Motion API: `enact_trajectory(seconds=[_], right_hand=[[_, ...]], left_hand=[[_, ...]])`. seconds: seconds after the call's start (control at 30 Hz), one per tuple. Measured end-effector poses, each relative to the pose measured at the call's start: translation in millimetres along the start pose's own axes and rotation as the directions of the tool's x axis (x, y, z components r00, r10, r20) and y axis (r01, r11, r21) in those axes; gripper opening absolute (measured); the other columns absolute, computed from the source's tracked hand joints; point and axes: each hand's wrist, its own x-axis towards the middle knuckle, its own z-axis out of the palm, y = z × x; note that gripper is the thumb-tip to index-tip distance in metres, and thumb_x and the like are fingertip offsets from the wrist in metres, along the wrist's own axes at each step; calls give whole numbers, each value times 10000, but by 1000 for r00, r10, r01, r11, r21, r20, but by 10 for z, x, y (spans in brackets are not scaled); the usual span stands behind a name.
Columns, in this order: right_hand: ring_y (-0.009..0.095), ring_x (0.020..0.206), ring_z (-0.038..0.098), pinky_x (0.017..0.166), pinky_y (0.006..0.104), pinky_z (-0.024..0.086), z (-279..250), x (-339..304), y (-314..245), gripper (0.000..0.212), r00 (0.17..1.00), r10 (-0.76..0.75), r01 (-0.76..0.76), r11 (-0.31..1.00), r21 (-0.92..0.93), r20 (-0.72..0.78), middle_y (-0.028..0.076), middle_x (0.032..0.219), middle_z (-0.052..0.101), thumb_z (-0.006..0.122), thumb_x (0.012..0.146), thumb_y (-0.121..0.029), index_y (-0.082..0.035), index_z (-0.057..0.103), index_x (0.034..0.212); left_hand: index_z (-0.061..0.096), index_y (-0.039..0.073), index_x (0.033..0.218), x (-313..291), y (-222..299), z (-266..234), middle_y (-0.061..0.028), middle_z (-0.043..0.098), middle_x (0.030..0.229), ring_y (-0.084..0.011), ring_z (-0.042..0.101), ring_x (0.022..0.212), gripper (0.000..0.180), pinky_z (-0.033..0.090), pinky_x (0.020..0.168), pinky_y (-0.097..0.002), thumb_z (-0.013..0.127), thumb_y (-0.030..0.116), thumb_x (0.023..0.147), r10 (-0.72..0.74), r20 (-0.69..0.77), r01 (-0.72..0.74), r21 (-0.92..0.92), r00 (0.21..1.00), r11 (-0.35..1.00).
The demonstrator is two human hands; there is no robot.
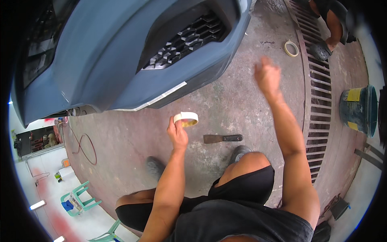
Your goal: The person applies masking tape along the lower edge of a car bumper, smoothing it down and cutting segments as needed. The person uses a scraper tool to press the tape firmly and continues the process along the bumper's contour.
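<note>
My left hand is closed on a cream roll of masking tape, its fingers gripping the left side of the ring. Above it runs the lower edge of a blue-grey car bumper, with a pale strip of tape along that edge. My right hand is raised to the right of the bumper, apart from it. Motion blurs its fingers, and I make out nothing held in them. On the concrete between my feet and the car lies a putty knife with a black handle.
Another roll of tape lies beside a metal floor grate. A person in dark clothes is at the far right. A dark bucket stands beyond the grate. At left are a red hose and a green plastic stool.
</note>
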Motion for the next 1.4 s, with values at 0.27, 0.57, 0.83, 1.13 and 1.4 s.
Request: enact_trajectory(seconds=[0.27, 0.57, 0.83, 1.13, 1.4], right_hand=[[369, 934, 733, 894, 465, 562, -533, -382, -380, 373, 799, -567, 306, 671, 675, 202, 225, 1095, 737, 673, 978, -279, 5, 688, 1219], [304, 840, 691, 773, 441, 523, -535, -959, -574, 312, 738, -576, 72, 585, 808, 351, 202, 951, 721, 674, 984, -218, 14, 685, 1194], [389, 896, 687, 900, 461, 491, -239, -932, -790, 315, 580, -805, 535, 493, 686, 127, 209, 968, 725, 659, 970, -188, -23, 668, 1238], [375, 852, 687, 979, 495, 430, -93, -1046, -820, 217, 572, -812, 597, 510, 620, 118, 174, 828, 706, 630, 974, -234, -50, 654, 1086], [405, 773, 680, 762, 495, 522, -71, -1016, -781, 354, 593, -802, 484, 428, 763, 75, 179, 762, 684, 628, 967, -233, -38, 641, 1261]], left_hand=[[669, -1, 1060, -78, 331, 987, -88, 701, 968, -162, 651, 852, 318, 520, 761, -327, 453, 231, 1082, -248, 144, 286, -487, 958, 825], [585, 65, 1434, 11, 516, 777, -98, 567, 1356, -213, 617, 1149, 453, 493, 909, -364, 439, 161, 1016, -167, 302, 321, -585, 939, 745], [707, -16, 1251, 86, 390, 478, -106, 626, 1278, -149, 622, 1096, 286, 510, 889, -278, 686, 133, 1008, 23, 254, 72, -361, 967, 930], [712, -50, 1213, 56, 276, 435, -113, 727, 1123, -165, 672, 1029, 292, 533, 920, -293, 720, 135, 986, -33, 134, 74, -315, 990, 946], [702, -46, 949, 218, 290, 359, -80, 705, 903, -142, 640, 793, 184, 518, 718, -318, 694, 133, 992, 100, 175, -98, -21, 979, 995]])
